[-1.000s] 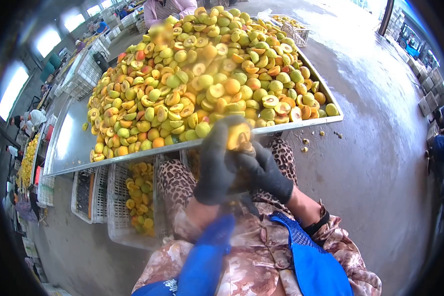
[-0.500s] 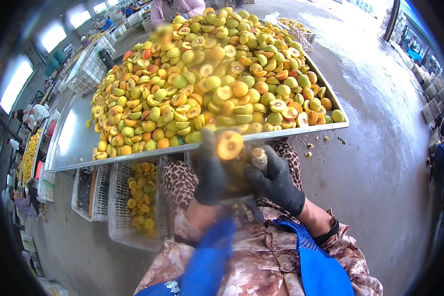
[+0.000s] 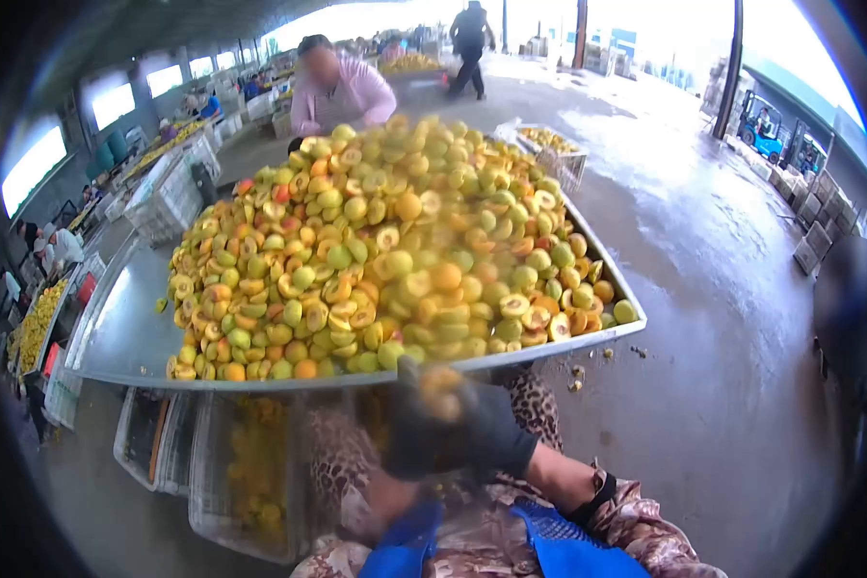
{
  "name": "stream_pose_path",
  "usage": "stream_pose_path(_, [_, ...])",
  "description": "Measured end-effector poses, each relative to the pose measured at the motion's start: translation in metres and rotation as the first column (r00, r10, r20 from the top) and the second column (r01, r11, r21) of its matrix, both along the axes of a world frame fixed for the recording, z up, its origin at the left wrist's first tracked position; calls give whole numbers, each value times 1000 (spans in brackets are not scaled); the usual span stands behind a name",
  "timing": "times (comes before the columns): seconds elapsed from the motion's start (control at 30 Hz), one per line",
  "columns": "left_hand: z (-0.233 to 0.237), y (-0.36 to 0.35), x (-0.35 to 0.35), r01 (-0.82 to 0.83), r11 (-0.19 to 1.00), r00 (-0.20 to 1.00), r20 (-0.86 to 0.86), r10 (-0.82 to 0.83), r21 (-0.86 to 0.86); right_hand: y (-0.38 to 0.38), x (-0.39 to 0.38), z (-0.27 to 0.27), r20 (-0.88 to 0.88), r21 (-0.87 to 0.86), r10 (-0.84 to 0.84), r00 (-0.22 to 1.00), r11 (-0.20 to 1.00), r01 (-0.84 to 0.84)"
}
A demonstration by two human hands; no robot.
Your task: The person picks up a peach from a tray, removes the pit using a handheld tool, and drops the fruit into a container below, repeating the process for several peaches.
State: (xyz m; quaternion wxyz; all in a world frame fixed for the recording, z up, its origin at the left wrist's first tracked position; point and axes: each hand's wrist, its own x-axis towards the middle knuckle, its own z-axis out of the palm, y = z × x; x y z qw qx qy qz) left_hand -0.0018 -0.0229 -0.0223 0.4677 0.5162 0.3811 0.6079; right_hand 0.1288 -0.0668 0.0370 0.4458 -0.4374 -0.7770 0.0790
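My left hand [image 3: 409,429], in a dark glove, is closed around a peach half [image 3: 442,390] just off the near edge of the heaped tray. My right hand [image 3: 496,431], gloved too, is closed and pressed up against the left hand and the fruit. Motion blur hides its fingers and what they hold. Beyond both hands lies a big pile of peach halves [image 3: 356,260], yellow, green and orange, several with cut faces up. They rest on a metal tray table [image 3: 125,337] with a raised rim.
Under the tray, plastic crates [image 3: 202,482] stand at my left, one with peach halves inside. Across the table sits a person in pink [image 3: 342,96]. Another person [image 3: 469,48] walks behind. A crate of fruit [image 3: 559,154] stands at the far right corner; a blue forklift [image 3: 763,130] is farther off.
My hands have come together; before, they were apart, the left on a peach half, the right on a small pale-ended object. The view has tilted up, showing more of the hall.
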Motion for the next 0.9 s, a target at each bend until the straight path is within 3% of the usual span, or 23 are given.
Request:
stream_pose_path(0.03, [28, 5, -8, 398, 857, 838, 509, -195, -326, -1, 4, 4, -38, -63, -3, 999, 998, 0])
stream_pose_path(0.1, [62, 1, -15, 391, 848, 764, 640, -81, -359, -19, -6, -18, -235, -346, -14, 972, 936, -70])
stream_pose_path(0.13, [65, 3, -18, 280, 887, 844, 534, -46, -367, -19, -6, -26, -361, -480, -80, 929, 870, -111])
stream_pose_path(0.17, [60, 6, -22, 275, 895, 847, 529, -53, -351, -20, -4, -25, -376, -410, -38, 926, 903, -130])
stream_pose_path(0.3, [61, 2, -14, 269, 897, 865, 497, -65, -352, -25, -5, -3, -327, -444, -80, 942, 893, -78])
stream_pose_path(0.43, [52, 5, -14, 292, 913, 908, 382, -171, -285, -16, -7, -15, -285, -439, -71, 956, 896, -64])
stream_pose_path(0.53, [48, 6, -19, 218, 943, 964, 206, -168, -250, -16, -9, -20, -260, -431, -60, 964, 900, -60])
stream_pose_path(0.73, [43, 0, -12, 102, 967, 985, 162, -64, -236, -15, 4, -32, -97, -407, 5, 995, 912, -45])
stream_pose_path(0.83, [28, 6, -11, 116, 982, 993, 9, -116, -146, -13, 11, -46, -174, -403, 52, 983, 907, -119])
stream_pose_path(0.9, [21, 8, -10, 109, 993, 983, -144, -114, -45, -20, 9, -47, -363, -416, 91, 927, 875, -248])
